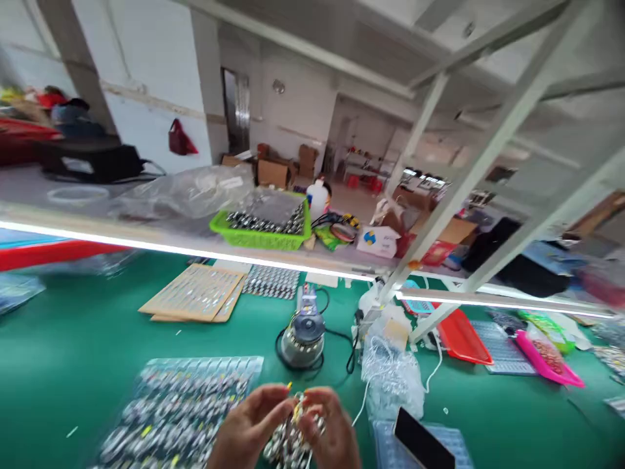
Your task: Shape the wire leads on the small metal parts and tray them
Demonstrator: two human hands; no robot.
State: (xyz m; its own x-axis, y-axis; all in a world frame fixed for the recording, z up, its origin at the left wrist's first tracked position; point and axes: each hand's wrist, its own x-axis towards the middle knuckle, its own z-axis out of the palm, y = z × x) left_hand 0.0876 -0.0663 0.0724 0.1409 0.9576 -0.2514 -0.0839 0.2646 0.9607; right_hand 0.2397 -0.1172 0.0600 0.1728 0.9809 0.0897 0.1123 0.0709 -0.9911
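Note:
My left hand (256, 423) and my right hand (332, 423) meet low in the middle of the head view, fingers bent and thumbs pressed in. Between their fingertips is a small yellow-and-silver piece (298, 409); its exact kind is too small and blurred to tell. Right below and behind the fingers lies a heap of small shiny metal parts (279, 446), partly hidden by both hands. To the left, a clear plastic tray (205, 365) holds rows of similar silvery parts, a few with yellow bits.
A round metal device (303, 342) with a cord stands ahead on the green table (68, 365). A phone (422, 440) rests on a blue tray (454, 440) at right, below crumpled plastic bags (393, 378). Cards (195, 290) lie behind; a shelf holds a green basket (261, 240).

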